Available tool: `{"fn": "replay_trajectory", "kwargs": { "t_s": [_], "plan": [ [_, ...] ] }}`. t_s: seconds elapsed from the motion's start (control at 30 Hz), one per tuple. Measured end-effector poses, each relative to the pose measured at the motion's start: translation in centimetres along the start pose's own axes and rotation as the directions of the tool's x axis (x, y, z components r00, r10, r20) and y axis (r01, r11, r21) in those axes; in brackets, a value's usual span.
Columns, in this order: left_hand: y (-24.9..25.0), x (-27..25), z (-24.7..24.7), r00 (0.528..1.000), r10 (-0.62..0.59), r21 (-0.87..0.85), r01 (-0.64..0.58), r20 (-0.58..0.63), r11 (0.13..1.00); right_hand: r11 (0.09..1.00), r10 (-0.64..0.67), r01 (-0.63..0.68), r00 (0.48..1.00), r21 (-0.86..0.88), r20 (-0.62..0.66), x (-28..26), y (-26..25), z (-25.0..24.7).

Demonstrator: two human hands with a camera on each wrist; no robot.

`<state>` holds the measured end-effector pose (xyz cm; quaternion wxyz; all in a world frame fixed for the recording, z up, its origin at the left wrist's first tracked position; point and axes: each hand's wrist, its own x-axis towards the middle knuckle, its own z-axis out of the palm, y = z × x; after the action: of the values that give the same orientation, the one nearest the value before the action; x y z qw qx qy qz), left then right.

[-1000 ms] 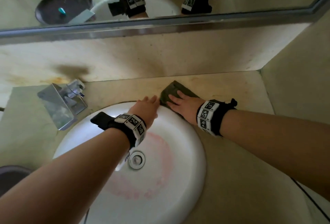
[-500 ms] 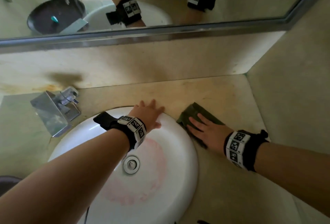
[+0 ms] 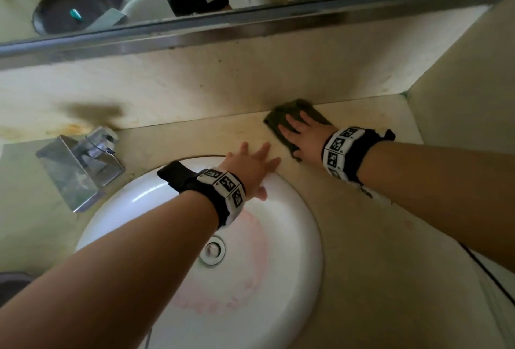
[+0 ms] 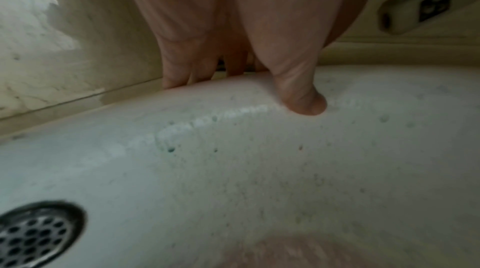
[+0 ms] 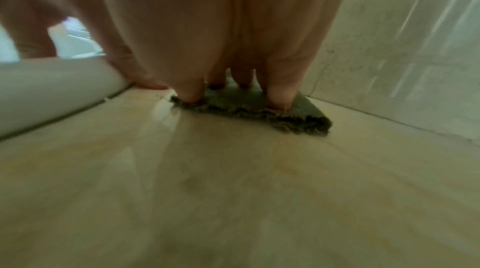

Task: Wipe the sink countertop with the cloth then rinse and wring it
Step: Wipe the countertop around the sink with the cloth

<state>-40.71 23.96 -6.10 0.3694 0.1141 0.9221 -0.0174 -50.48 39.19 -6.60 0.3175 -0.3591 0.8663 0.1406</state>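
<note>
right hand flat on the cloth, wall just beyond; left hand spread on the sink rim beside it.

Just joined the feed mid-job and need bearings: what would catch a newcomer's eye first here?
The white sink basin, with a pink ring around its drain, fills the middle. Behind it to the right, the right hand presses a dark green cloth flat on the beige countertop against the back wall, while the left hand rests spread on the basin's far rim. A steel faucet sits at left.
</note>
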Motion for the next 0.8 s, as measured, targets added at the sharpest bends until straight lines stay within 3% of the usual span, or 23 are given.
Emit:
{"fn": "replay_trajectory", "kwargs": {
  "t_s": [0.13, 0.33, 0.6, 0.7, 0.8],
  "plan": [
    [0.0, -0.2, -0.1, 1.000, -0.006, -0.008, 0.006, -0.009, 1.000, 0.994, 0.063, -0.060, 0.998, 0.091, -0.029, 0.0, 1.4, 0.3],
    [0.6, -0.6, -0.4, 1.000, -0.020, -0.031, 0.020, -0.014, 0.999, 0.964, 0.232, -0.231, 0.973, 0.135, 0.005, -5.2, 5.1, 5.0],
    [3.3, -0.3, -0.3, 0.997, -0.050, -0.035, 0.048, -0.051, 0.998, 0.990, -0.023, 0.021, 1.000, 0.142, 0.015, -8.4, -3.2, 8.2],
    [2.9, 0.0, -0.6, 0.998, -0.057, -0.044, 0.055, -0.041, 0.998, 0.992, -0.059, 0.062, 0.998, 0.113, -0.029, -8.2, -2.8, 8.8],
    [2.6, 0.4, -0.5, 0.998, -0.058, -0.053, 0.057, -0.023, 0.997, 0.993, 0.016, -0.014, 1.000, 0.119, -0.022, -6.7, -0.6, 8.2]
  ]
}}
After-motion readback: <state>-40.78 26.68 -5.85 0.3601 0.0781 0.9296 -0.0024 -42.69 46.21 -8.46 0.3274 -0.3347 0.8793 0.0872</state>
